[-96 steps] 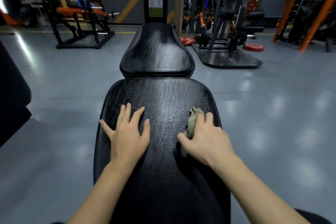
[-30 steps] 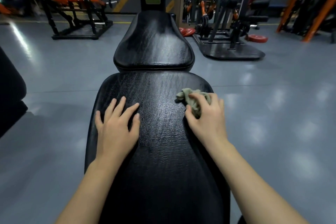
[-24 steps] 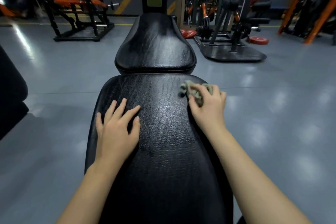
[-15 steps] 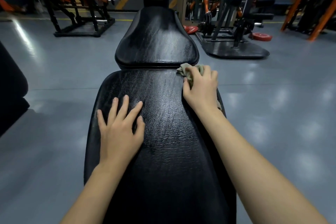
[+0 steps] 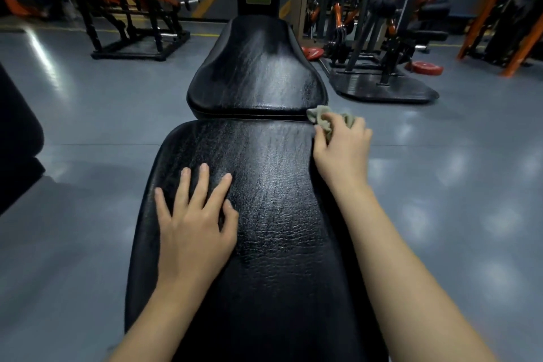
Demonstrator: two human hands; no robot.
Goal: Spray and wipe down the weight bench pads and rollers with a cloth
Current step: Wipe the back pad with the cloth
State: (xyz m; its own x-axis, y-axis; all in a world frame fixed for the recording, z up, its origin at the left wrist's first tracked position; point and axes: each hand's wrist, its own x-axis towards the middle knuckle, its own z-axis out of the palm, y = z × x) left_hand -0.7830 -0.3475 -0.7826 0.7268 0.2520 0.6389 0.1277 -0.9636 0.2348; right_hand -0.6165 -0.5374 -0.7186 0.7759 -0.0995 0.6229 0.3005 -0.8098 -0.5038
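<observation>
At the far right corner of the near pad [image 5: 279, 214], our right hand [image 5: 342, 150] grips the cloth [image 5: 321, 117]. Its fingers [image 5: 357, 129] are curled over the bunched fabric. A crumpled tuft sticks out ahead and to the left of them, touching the gap [image 5: 249, 118] where the near pad meets the far pad [image 5: 255, 73]. Our left hand [image 5: 194, 223] lies flat on the near pad, fingers [image 5: 202, 182] straight and spread, holding nothing. It sits well back from the cloth and to its left, so we read it as a brace.

As we judge it, the next stroke turns on where the far pad lies. It is straight ahead of the right fingers and a little to their left, just beyond the gap. Its long axis runs away from us, in line with the near pad. The right hand is plainly the nearer one and has the cloth, so a push forward over the gap, then strokes along that axis, would suit.

The near pad shows a dull sheen around and behind the fingers; we cannot tell whether that is spray or only light. The pad's right edge falls away just right of the right fingers, with the floor [image 5: 440, 185] below, so the cloth could slip off that side.
</observation>
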